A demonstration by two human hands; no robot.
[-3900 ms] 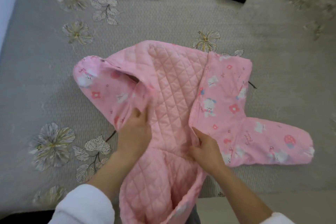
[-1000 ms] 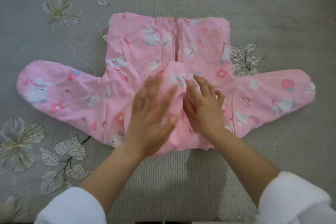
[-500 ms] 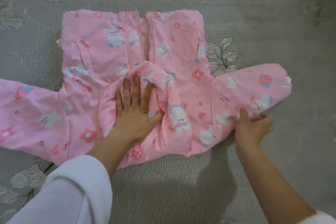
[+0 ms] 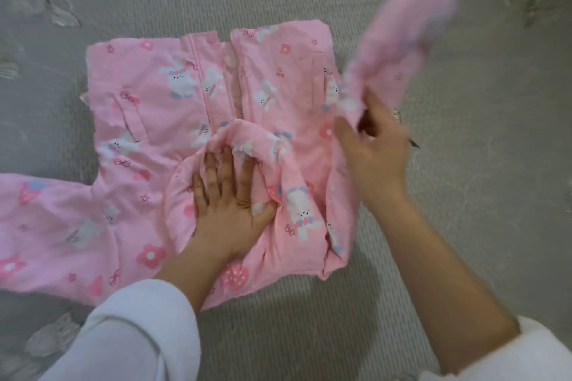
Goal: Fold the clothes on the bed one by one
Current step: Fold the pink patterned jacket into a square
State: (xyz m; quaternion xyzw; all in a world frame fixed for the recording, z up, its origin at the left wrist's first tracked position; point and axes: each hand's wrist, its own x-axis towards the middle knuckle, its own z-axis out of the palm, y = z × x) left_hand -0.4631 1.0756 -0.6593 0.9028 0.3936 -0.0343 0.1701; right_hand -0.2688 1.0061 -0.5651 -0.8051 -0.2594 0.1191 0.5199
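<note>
The pink jacket (image 4: 278, 96) lies zip-side up in the middle of the bed (image 4: 464, 195), with the hood (image 4: 297, 182) tucked down onto its chest. The left hand (image 4: 229, 195) is flat, fingers spread, pressing that hood. The right hand (image 4: 377, 148) pinches 1 sleeve (image 4: 402, 25) near its body end; the sleeve is lifted off the bed and blurred.

Risks, as we judge them:
- Gripped at 1 point, the sleeve could land skewed or bunched.
- The hood may spring up if the pressing eases.
- A hard tug could drag the body off square.

The other sleeve (image 4: 46, 226) lies flat, not yet folded.
</note>
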